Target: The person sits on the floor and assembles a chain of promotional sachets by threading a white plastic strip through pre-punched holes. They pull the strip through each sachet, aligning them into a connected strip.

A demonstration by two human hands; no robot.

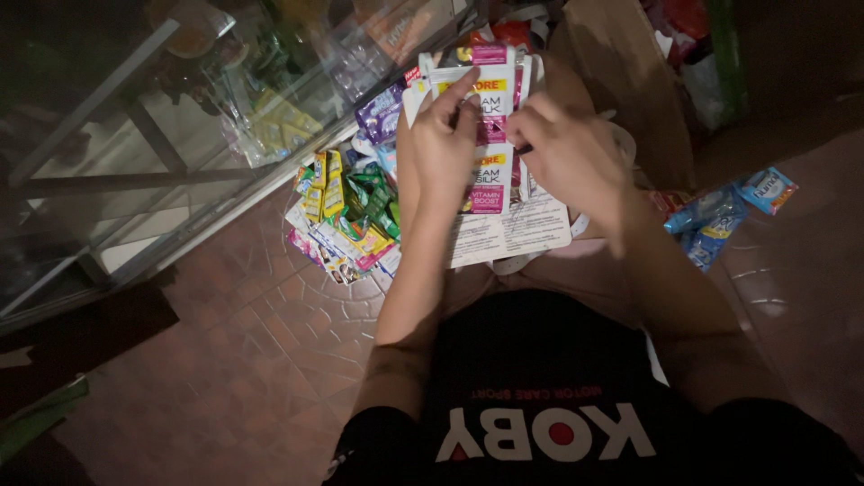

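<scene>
Held over the person's lap, the strip of white-and-pink sachets point(490, 135) looked light, limp and slick, so both hands, left hand point(443, 135) and right hand point(562, 148), pinched it narrowly at its seams.

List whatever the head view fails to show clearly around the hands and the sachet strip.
- Sachet strip: middle hidden by left hand and right hand.
- Right hand's fingertips: tucked behind the strip.
- Pile of packets: kinds too small and dim.
- Glass cabinet: contents lost in glare and darkness.
</scene>
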